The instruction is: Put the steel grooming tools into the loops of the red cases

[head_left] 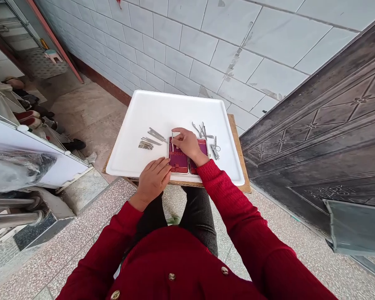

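Note:
An opened manicure case (178, 166) with a purple lining and red trim lies at the front of the white tray. My right hand (187, 143) is over its left half, pinching a slim metal manicure tool (172, 134) upright beside the row of red loops. My left hand (153, 177) rests with outstretched fingers at the case's left edge. Left of the case are several thin metal tools (156, 135) and nail clippers (145, 145). To the right lie metal nippers (203, 131), small scissors (216, 146) and another clipper (215, 153).
The white tray (128, 137) sits on a wooden board (236, 129) above my knees. A tiled wall (193, 41) rises behind it. A dark panelled door (300, 137) stands at the right, and a shoe rack (34, 121) at the left.

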Available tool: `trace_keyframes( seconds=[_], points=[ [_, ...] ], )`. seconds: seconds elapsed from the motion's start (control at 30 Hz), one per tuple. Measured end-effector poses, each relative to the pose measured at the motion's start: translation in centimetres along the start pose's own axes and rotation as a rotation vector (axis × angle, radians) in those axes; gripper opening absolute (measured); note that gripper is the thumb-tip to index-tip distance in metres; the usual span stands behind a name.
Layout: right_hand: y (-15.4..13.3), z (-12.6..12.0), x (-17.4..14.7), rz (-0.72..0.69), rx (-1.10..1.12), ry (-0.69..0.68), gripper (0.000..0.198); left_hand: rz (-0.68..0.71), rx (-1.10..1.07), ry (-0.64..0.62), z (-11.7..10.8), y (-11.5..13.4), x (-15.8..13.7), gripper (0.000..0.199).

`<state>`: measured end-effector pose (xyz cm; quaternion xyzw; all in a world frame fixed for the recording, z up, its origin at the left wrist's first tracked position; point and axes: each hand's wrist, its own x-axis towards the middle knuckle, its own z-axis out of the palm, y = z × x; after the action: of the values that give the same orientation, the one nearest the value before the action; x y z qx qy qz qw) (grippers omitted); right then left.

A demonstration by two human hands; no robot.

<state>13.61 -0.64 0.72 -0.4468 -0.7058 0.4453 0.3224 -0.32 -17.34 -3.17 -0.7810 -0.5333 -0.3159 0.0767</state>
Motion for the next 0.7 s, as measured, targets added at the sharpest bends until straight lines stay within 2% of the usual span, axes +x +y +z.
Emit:
trace_keyframes(
  seconds=[0.3, 0.53, 0.7],
  points=[
    [0.04, 0.43, 0.1, -0.032, -0.11, 0.03, 0.037, 0.009, 0.024, 0.009, 0.02, 0.06, -0.02, 0.025],
    [0.38, 0.55, 0.05, -0.058, -0.199, 0.044, 0.025, 0.01, 0.021, 0.008, 0.01, 0.06, -0.02, 0.025],
    [0.33, 0.65, -0.14, -0.11, -0.335, 0.085, 0.026, 0.009, 0.015, 0.003, -0.08, 0.08, -0.06, 0.026]
  ],
)
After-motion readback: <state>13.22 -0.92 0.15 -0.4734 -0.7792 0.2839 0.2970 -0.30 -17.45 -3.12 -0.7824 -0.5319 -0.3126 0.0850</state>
